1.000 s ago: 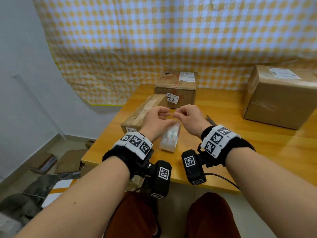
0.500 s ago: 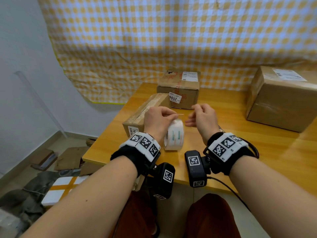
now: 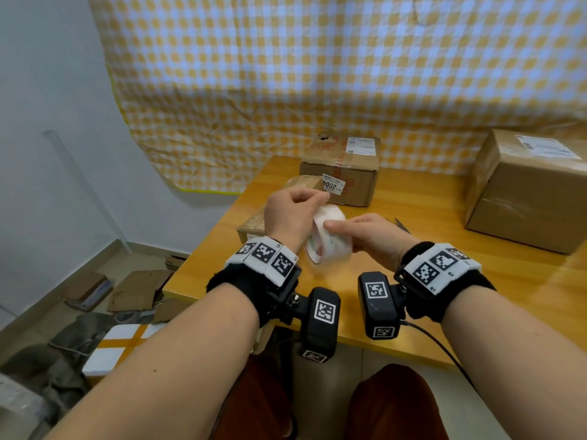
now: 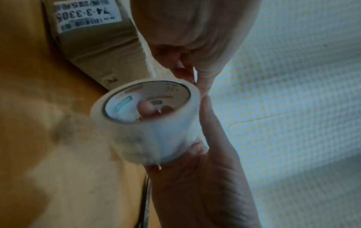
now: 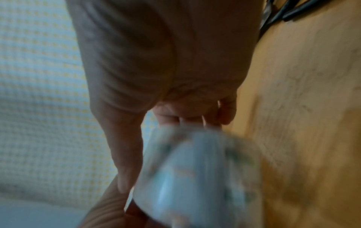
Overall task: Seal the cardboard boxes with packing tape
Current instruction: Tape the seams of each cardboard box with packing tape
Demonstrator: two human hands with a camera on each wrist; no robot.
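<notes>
My right hand [image 3: 371,239] holds the roll of tape [image 3: 330,239] just below the middle of the head view, lifted off the table [image 3: 476,281]. In the left wrist view my right thumb lies along the outside of the roll [image 4: 148,123] and my fingers [image 4: 145,108] poke through its core, so that hand is wrapped around it. My left hand [image 3: 292,217] sits against the upper left side of the roll, its fingers curled with the tips drawn together right at the roll's top edge. In the left wrist view the left hand [image 4: 193,38] fills the top centre and its fingertips meet just above the rim of the roll; whether they pinch a loose end of tape I cannot tell. The right wrist view is blurred, showing my right hand [image 5: 168,61] above and the roll [image 5: 195,177] as a pale smear at lower centre.

A long flat box [image 3: 254,222] lies partly behind my left hand, left of centre. A small box [image 3: 343,173] with a white sticker stands beyond it, above centre, near the checked cloth [image 3: 317,74] that hangs across the top. A big box [image 3: 524,192] stands at the right edge of the head view. Scraps of cardboard [image 3: 133,290] lie on the floor at lower left.
</notes>
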